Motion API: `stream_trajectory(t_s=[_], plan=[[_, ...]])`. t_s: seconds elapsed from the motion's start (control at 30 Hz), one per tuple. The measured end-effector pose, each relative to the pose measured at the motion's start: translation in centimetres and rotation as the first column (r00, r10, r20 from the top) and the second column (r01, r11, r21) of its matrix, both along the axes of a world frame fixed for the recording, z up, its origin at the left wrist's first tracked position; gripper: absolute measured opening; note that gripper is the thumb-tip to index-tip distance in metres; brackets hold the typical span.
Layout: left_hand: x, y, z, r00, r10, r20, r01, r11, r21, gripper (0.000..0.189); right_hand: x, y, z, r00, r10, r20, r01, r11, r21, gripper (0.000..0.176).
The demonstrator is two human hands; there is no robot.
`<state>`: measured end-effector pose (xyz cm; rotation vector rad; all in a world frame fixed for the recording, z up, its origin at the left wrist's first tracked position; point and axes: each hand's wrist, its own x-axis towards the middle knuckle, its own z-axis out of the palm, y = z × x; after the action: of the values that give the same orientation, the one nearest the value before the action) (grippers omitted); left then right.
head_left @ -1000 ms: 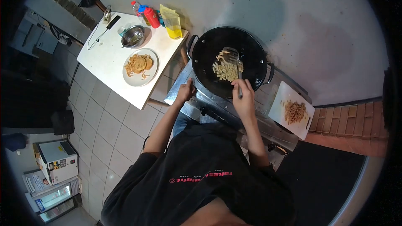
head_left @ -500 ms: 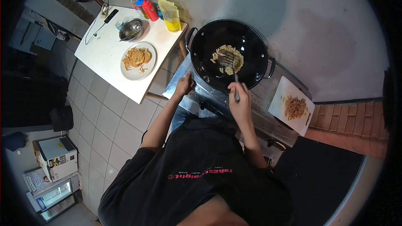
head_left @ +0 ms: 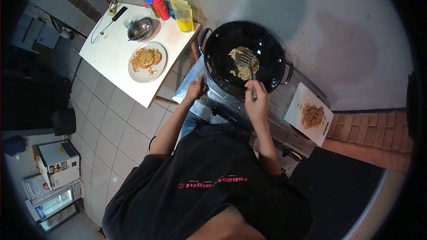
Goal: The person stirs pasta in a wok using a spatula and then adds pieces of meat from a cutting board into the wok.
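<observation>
A large black wok (head_left: 267, 44) sits on a metal stove (head_left: 231, 106) and holds pale cut food (head_left: 239, 64). My right hand (head_left: 256, 100) grips the handle of a metal spatula (head_left: 247, 60), whose blade lies in the food. Near the wok's front left rim, my left hand (head_left: 196, 90) rests on the stove edge with its fingers curled; whether it holds anything is hidden.
A white table (head_left: 111, 66) at the left carries a plate of fried food (head_left: 147, 61), a steel bowl (head_left: 140, 28), a red bottle (head_left: 161, 8), a yellow bag (head_left: 182, 14). Right of the stove lies a white cutting board (head_left: 296, 109) with shredded food. Tiled floor below.
The spatula has pushed the food from the wok's lower middle toward its centre. My right hand shifted slightly; the left hand stayed on the stove edge.
</observation>
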<state>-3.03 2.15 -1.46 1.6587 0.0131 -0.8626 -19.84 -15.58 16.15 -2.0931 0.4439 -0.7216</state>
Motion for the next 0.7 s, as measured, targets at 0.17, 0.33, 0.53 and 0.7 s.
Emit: stream_trajectory(t_s=[0.17,0.33,0.53,0.7], plan=[[-0.2,-0.1,0.1,1.000,0.008,0.022,-0.008,1.000,0.003,0.071,-2.0,-1.3,-0.5,1.000,-0.026,-0.016,0.028,0.988,0.155,0.007],[0.0,0.1,-0.9,1.000,0.001,0.015,-0.001,1.000,-0.011,0.071,-3.8,-1.2,-1.8,0.998,-0.010,-0.066,0.039,0.887,0.459,0.011],[0.1,0.1,-0.7,1.000,-0.009,0.008,0.009,1.000,0.015,0.071,-2.9,-2.1,-0.3,0.983,-0.176,-0.041,0.181,0.959,0.219,0.012],[-0.1,-0.1,0.0,1.000,-0.002,-0.008,0.002,1.000,0.024,0.072,-1.1,-4.9,-1.7,0.969,-0.247,-0.003,0.190,0.736,0.650,0.019]])
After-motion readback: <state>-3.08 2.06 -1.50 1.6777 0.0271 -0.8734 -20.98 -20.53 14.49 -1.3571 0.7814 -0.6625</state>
